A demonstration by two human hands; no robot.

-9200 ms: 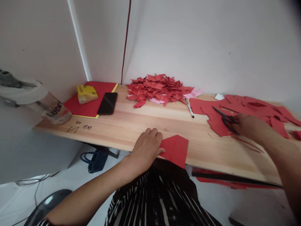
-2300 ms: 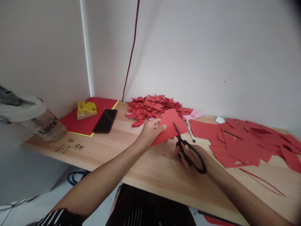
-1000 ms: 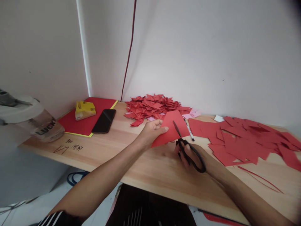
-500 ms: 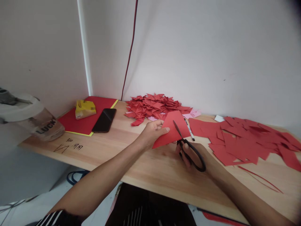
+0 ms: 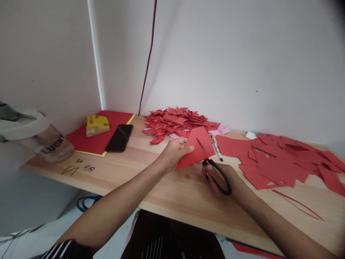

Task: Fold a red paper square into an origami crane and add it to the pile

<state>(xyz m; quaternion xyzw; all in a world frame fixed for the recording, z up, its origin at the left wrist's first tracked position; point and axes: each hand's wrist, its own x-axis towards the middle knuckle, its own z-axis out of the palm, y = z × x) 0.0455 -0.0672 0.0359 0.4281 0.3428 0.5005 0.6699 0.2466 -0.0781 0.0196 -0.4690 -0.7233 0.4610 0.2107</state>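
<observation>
My left hand (image 5: 176, 153) pinches a sheet of red paper (image 5: 194, 147) by its left side, thumb on top, holding it above the table. Black-handled scissors (image 5: 225, 180) are gripped in my right hand (image 5: 215, 178), their handle loops around the fingers. One blade shows over the face of the paper, pointing up and to the left; the other blade is hidden beneath it. Behind the paper lies a heap of folded red paper pieces (image 5: 175, 122). Cut red sheets (image 5: 280, 162) are spread to the right of my right hand.
A pen (image 5: 216, 147) lies just behind the scissors. Thin red strips (image 5: 299, 205) lie at the right. At the left are a black phone (image 5: 119, 137), red card (image 5: 81, 138), a yellow packet (image 5: 97, 126) and a clear bottle (image 5: 51, 144). The wall stands behind the table (image 5: 129, 180).
The scissors have closed further along the paper, and the right-hand strip of the paper beyond the blade looks narrower. My left hand has hardly moved.
</observation>
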